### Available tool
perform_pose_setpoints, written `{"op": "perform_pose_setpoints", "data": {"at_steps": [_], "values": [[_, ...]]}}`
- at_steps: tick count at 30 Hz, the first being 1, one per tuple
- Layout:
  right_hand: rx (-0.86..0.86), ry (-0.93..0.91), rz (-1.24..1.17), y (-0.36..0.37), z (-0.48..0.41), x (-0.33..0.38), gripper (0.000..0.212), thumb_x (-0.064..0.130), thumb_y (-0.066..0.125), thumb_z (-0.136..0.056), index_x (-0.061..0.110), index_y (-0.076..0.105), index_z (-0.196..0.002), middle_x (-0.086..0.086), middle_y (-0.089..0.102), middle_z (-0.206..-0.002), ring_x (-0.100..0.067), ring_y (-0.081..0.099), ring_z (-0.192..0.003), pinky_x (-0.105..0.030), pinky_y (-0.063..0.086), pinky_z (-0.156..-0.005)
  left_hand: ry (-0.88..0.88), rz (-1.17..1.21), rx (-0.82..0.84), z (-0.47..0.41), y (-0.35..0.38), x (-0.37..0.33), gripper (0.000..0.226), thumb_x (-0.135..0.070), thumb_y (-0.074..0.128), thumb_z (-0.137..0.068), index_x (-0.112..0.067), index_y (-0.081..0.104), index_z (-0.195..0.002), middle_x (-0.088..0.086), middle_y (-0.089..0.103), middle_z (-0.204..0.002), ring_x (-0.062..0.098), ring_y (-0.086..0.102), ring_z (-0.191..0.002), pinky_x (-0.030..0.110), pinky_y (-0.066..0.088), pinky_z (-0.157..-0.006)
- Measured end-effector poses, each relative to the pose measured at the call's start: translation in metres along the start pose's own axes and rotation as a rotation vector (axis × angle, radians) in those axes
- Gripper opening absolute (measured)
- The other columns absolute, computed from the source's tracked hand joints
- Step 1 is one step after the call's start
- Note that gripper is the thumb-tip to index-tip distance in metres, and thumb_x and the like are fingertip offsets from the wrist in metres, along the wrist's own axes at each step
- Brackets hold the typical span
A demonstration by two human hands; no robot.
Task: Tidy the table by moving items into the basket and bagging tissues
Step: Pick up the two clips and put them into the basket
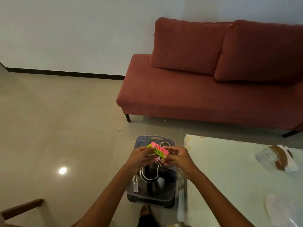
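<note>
Both hands hold a small pink and yellow-green block (pixel 159 150) with dark stripes, above the grey plastic basket (pixel 155 139) on the floor. My left hand (pixel 141 157) grips its left end and my right hand (pixel 177 157) grips its right end. Inside the basket lie a dark kettle (pixel 154 181) and a few white markers (pixel 135 184). On the pale table (pixel 229 169) to the right lie folded white tissues (pixel 289 161) with a brown tape roll (pixel 281 157) and a clear plastic bag (pixel 264 156).
A red sofa (pixel 205 95) stands behind the table against the white wall. Another clear plastic sheet (pixel 282 208) lies near the table's front right. A wooden chair arm (pixel 21 208) shows at bottom left. Tiled floor stretches to the left.
</note>
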State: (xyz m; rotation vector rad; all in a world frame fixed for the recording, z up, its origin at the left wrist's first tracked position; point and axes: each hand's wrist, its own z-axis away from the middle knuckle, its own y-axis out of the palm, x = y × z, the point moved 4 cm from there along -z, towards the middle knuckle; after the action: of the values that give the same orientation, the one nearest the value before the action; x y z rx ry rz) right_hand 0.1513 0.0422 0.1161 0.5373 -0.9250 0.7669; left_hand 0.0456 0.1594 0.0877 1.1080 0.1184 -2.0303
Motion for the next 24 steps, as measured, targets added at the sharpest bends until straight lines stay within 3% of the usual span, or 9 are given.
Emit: {"op": "perform_pose_setpoints", "data": {"at_steps": [4, 8, 14, 18, 24], "values": [[0.043, 0.028, 0.079, 0.019, -0.015, 0.002, 0.033, -0.011, 0.059, -0.082, -0.001, 0.061, -0.113, -0.014, 0.067, -0.079, -0.011, 0.068, -0.052, -0.022, 0.057, -0.055, -0.016, -0.106, 0.009, -0.006, -0.040, -0.015, 0.024, -0.024, 0.066, -0.084, -0.012, 0.068, -0.105, 0.006, 0.074, -0.089, 0.014, 0.071, -0.079, 0.020, 0.054, -0.060], [0.080, 0.052, 0.195, 0.026, -0.027, 0.001, 0.037, -0.012, 0.057, -0.082, -0.001, 0.060, -0.117, -0.024, 0.066, -0.087, -0.011, 0.068, -0.053, -0.021, 0.057, -0.057, -0.089, -0.246, 0.037, -0.015, -0.067, -0.024, 0.029, -0.024, 0.071, -0.080, -0.008, 0.068, -0.103, 0.007, 0.072, -0.086, 0.011, 0.069, -0.073, 0.020, 0.056, -0.066], [0.111, 0.075, 0.326, 0.039, -0.050, 0.001, 0.038, -0.015, 0.052, -0.082, 0.000, 0.061, -0.116, -0.024, 0.066, -0.092, -0.009, 0.067, -0.051, -0.017, 0.056, -0.054, -0.113, -0.376, 0.077, -0.027, -0.088, -0.030, 0.033, -0.024, 0.072, -0.079, -0.005, 0.065, -0.105, 0.011, 0.071, -0.099, 0.019, 0.069, -0.087, 0.023, 0.057, -0.070], [0.083, 0.089, 0.300, 0.045, -0.068, -0.003, 0.033, -0.012, 0.053, -0.083, -0.002, 0.063, -0.113, -0.020, 0.066, -0.084, -0.009, 0.065, -0.051, -0.020, 0.057, -0.054, -0.098, -0.246, 0.058, -0.033, -0.099, -0.021, 0.018, -0.018, 0.074, -0.076, -0.011, 0.065, -0.090, 0.011, 0.068, -0.096, 0.021, 0.067, -0.086, 0.024, 0.058, -0.069], [0.025, 0.095, 0.258, 0.055, -0.114, -0.014, 0.028, -0.008, 0.059, -0.083, -0.009, 0.062, -0.111, -0.001, 0.068, -0.063, -0.007, 0.063, -0.044, -0.018, 0.055, -0.049, -0.105, 0.085, -0.053, -0.051, -0.117, 0.019, 0.010, -0.012, 0.066, -0.083, -0.008, 0.065, -0.093, 0.008, 0.068, -0.091, 0.017, 0.068, -0.079, 0.022, 0.058, -0.065]]}}
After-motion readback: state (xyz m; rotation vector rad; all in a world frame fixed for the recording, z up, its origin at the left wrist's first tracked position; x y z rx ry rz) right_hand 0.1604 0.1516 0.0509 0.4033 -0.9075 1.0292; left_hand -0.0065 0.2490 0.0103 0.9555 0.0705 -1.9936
